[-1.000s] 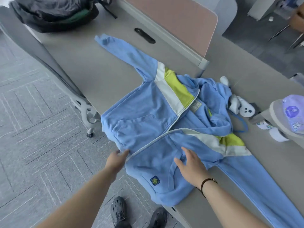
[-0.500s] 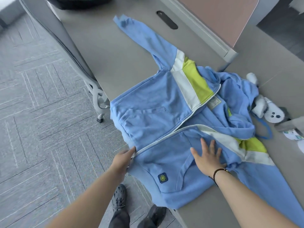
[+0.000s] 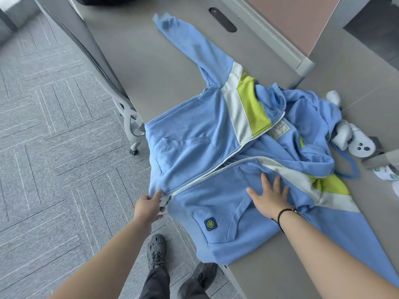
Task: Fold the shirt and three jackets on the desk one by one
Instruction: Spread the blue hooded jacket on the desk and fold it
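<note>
Left hand [image 3: 149,207] pinches the bottom hem of the blue jacket [image 3: 194,152] at the foot of the zipper [image 3: 207,176], just past the near edge of the desk [image 3: 138,61]; which fingers close on it is unclear, partly hidden. Right hand [image 3: 271,196] lies flat, fingers spread, pressing the jacket's near front panel, grasping nothing. Jacket lies front-up across the desk's middle, hem overhanging the near edge, one sleeve reaching toward the far edge. White controllers [image 3: 354,141] sit beside the hood, toward the right edge.
</note>
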`<state>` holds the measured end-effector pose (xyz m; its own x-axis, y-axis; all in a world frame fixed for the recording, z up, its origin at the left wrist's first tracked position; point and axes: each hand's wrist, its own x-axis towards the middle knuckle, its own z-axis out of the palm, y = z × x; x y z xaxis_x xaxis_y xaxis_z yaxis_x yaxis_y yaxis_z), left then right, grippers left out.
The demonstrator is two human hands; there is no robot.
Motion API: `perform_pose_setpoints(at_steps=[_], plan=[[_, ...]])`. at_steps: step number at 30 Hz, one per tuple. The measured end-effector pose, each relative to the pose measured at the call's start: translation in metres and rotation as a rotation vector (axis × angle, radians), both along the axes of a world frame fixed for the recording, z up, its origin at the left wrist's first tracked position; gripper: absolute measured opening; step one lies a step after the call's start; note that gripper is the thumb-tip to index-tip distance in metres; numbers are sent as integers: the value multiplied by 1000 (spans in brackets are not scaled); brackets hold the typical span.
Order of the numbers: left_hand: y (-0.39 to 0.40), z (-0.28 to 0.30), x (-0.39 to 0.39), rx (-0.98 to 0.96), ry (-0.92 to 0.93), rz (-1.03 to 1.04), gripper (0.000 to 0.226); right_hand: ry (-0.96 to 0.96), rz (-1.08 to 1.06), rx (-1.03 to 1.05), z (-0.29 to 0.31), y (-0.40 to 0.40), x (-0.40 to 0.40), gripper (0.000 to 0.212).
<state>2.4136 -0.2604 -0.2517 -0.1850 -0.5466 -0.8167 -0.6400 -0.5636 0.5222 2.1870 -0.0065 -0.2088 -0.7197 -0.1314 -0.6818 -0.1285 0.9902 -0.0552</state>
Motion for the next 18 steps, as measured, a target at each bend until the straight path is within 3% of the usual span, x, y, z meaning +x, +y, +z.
perform_pose_setpoints(at_steps=[2,4,9,13,18], plan=[[8,10,-4,-154,-115,-234,73,13,28,-7,3,1,1,80],[19,22,-9,-346,-143,-404,83,28,59,-30,5,4,3,80],[54,45,-40,-802,-34,-928,64,30,110,-117,10,14,-2,78],[76,49,-64,-880,-138,-1327,62,93,58,-246,24,39,-15,74],[94,49,-82,-918,-201,-1437,70,286,-58,-354,44,86,-46,62]])
